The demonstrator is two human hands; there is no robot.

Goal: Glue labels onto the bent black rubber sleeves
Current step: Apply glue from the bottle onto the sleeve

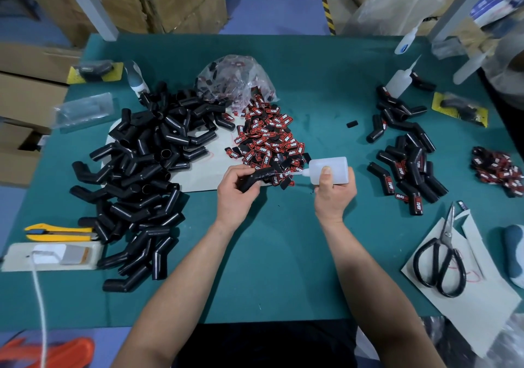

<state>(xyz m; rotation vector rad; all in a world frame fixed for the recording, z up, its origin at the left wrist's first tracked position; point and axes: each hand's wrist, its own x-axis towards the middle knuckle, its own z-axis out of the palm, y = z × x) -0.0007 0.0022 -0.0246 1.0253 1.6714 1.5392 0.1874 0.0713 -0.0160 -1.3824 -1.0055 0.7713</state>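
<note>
Our left hand (234,194) gripped a glossy bent sleeve (259,176); our right hand (334,193) clasped a cloudy bottle (338,167) beside it, labels (269,138) behind.

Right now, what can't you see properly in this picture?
Head view:
- Tip of the glue bottle: too small to tell whether glue is coming out.
- Near end of the sleeve: covered by the left hand.
- The orange thing: cut off by the bottom edge.
- The labels in the bag: blurred by crinkled plastic.
</note>
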